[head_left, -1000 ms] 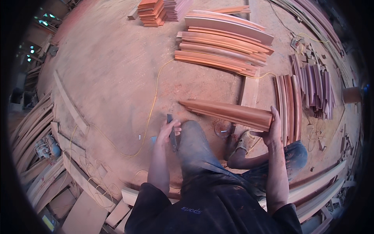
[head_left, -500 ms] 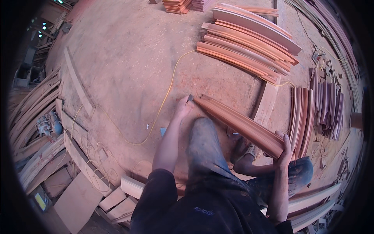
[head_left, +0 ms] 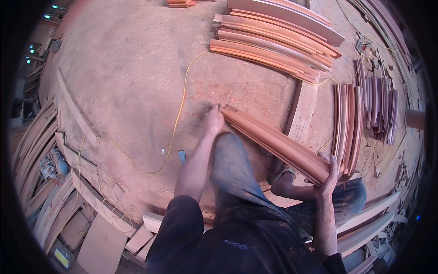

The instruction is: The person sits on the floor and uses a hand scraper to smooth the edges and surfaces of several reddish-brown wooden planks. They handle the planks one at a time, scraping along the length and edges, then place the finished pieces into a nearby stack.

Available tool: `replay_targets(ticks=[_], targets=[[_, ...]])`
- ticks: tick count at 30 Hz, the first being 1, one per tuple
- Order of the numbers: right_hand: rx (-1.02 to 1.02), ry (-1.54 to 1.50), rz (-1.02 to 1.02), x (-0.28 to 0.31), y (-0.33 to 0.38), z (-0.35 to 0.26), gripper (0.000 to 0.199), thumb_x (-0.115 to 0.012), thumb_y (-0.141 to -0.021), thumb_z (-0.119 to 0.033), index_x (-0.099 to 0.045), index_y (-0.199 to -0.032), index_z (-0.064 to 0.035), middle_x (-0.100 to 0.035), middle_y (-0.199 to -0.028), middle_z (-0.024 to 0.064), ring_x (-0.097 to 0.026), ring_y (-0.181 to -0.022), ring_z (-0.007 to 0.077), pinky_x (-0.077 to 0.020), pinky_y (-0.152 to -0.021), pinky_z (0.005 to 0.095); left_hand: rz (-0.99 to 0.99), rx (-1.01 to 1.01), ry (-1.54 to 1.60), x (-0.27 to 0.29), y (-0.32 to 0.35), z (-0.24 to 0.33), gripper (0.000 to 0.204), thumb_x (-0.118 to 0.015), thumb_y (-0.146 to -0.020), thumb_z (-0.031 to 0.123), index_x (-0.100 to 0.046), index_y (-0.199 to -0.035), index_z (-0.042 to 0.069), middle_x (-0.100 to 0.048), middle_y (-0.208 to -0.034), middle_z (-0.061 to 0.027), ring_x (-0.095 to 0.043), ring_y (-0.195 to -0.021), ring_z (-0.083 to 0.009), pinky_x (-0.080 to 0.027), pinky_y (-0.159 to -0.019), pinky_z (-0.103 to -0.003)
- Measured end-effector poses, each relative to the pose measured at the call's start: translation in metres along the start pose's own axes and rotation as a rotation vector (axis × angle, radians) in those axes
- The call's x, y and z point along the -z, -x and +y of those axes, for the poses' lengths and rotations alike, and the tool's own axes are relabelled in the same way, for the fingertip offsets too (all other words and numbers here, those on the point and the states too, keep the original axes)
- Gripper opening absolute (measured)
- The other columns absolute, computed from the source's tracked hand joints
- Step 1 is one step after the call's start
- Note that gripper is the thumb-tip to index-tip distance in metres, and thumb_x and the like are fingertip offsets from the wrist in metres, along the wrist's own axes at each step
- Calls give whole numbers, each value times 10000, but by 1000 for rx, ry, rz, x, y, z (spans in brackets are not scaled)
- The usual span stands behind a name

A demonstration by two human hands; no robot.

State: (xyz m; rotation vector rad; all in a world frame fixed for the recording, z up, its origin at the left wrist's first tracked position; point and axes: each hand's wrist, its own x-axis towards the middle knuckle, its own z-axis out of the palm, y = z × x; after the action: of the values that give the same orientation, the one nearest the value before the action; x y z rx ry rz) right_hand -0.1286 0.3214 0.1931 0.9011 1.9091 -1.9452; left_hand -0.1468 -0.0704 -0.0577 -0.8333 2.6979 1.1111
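Note:
A reddish-brown grooved wooden moulding (head_left: pixel 278 142) slants across my lap, from beside my left knee to my right side. My right hand (head_left: pixel 326 177) grips its near end, thumb over the upper edge and fingers underneath. My left hand (head_left: pixel 213 121) is closed at the far end, close against the wood. A small dark piece, perhaps a sanding pad, shows at its fingertips; motion blur hides its exact kind.
Curved orange-brown mouldings (head_left: pixel 273 41) lie stacked ahead, with more mouldings (head_left: pixel 347 130) at right. A pale plank (head_left: pixel 303 107) runs between them. A yellow cord (head_left: pixel 185 91) crosses the dusty floor. A blue scrap (head_left: pixel 182 156) lies left of my knee; curved boards (head_left: pixel 36 150) are piled farther left.
My left hand and its small dark piece have shifted slightly up, closer against the moulding's far end. The moulding has turned a little; my right hand keeps its grip. The view has shifted.

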Motion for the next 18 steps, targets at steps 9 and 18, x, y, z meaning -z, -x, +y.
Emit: replay_targets(ticks=[9, 18], targets=[[19, 1, -18, -10, 19, -1, 820, -465, -1030, -670, -595, -1333, 81, -679, -1199, 216, -711, -978, 263, -609, -763, 383, -164, -478, 370, 35, 227, 229, 169, -552, -965, 72, -575, -1120, 8, -695, -784, -227, -730, -828, -423, -592, -712, -537], [24, -25, 6, 10, -9, 24, 911, -453, -961, -788, -614, -1301, 41, -683, -1075, 188, -721, -844, 261, -614, -566, 379, -223, 320, 388, 48, 70, 68, 470, -446, -1121, 255, -382, -1561, 102, -724, -905, -133, -667, -613, -148, -561, -471, -295]])
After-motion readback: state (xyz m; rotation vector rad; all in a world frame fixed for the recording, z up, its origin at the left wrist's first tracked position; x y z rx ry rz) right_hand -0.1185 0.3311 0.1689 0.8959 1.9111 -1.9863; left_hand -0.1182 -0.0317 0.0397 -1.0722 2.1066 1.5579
